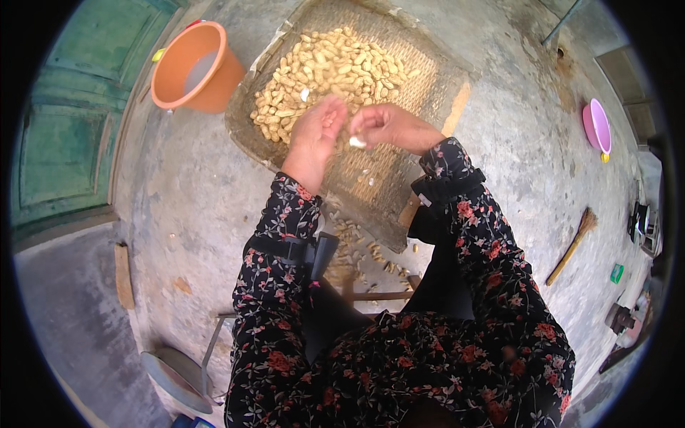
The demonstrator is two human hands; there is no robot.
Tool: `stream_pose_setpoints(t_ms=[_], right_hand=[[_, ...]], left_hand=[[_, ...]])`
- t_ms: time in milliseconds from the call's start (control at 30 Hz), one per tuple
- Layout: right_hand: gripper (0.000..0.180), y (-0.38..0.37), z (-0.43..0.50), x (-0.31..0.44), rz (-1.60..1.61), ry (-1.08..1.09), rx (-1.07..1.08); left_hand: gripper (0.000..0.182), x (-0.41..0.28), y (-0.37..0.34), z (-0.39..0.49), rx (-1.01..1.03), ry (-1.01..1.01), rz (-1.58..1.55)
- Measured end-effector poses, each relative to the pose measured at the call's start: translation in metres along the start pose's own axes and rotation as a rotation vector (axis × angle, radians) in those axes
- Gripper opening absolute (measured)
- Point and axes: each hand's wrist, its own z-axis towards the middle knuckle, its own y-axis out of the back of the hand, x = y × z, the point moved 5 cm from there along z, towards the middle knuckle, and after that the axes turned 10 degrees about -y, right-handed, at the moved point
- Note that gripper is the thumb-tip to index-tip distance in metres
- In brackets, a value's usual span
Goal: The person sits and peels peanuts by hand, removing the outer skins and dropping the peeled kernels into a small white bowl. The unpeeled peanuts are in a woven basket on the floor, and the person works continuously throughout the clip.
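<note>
Unshelled peanuts [342,64] lie heaped on a woven tray [423,107] before me. Over the tray's near part, my left hand [318,134] is cupped around small pinkish peanut kernels [328,119]. Close beside it on the right, my right hand [388,125] has its fingers bent together, slightly blurred, with a whitish piece [357,142] at their lower side that looks like an opened shell. Another white piece [304,94] rests on the heap, just beyond my left hand. A few pale bits [371,181] lie on the bare weave nearer to me.
Empty shells [348,246] are scattered on the floor below the tray. An orange bucket [225,80] stands at the tray's left. A short broom [572,246] and a pink basin [596,127] are at right, a wood piece [124,275] and a metal pan [176,377] at left.
</note>
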Motion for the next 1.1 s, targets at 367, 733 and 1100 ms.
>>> stream_pose_setpoints(t_ms=[367,733,1100], right_hand=[[0.02,0.046,0.021,-0.039,-0.82,-0.056,-0.816],[0.017,0.021,0.009,-0.012,-0.391,0.284,-0.887],[0.016,0.027,0.006,-0.007,0.396,0.184,-0.487]], left_hand=[[0.016,-0.007,0.007,0.001,-0.072,0.054,0.01],[0.019,0.012,-0.002,-0.003,0.088,0.01,0.335],[0.014,0.011,-0.017,-0.012,0.192,0.08,0.238]])
